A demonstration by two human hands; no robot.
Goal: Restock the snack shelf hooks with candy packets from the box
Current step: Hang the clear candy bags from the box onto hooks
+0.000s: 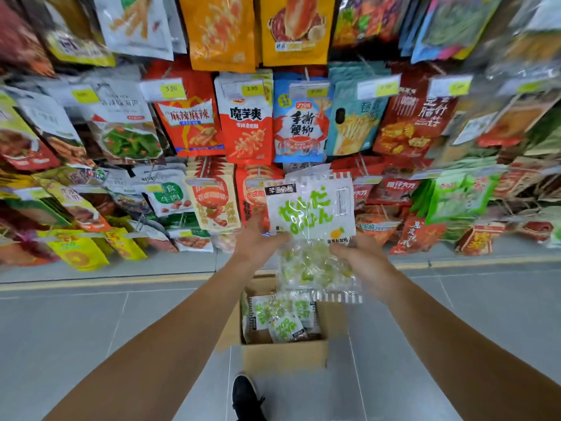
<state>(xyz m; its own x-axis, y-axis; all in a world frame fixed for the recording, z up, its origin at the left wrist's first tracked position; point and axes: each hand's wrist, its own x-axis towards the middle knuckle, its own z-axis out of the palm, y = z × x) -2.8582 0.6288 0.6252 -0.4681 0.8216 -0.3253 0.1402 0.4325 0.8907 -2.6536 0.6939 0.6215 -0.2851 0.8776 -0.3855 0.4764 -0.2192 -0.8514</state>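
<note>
Both hands up: left hand (258, 238) and right hand (361, 253) each grasping candy packet (312, 220) by its sides, packet above box (285, 354), near shelf hooks (306, 74). Not hung yet. Several packets left in box; restock looks unfinished.

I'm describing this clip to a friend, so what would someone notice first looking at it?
First, the white candy packet with green lettering, held up at centre by the left hand and right hand in front of the snack shelf, a wall of bright hanging bags. Below, on the grey floor, sits an open cardboard box holding more such packets.
</note>
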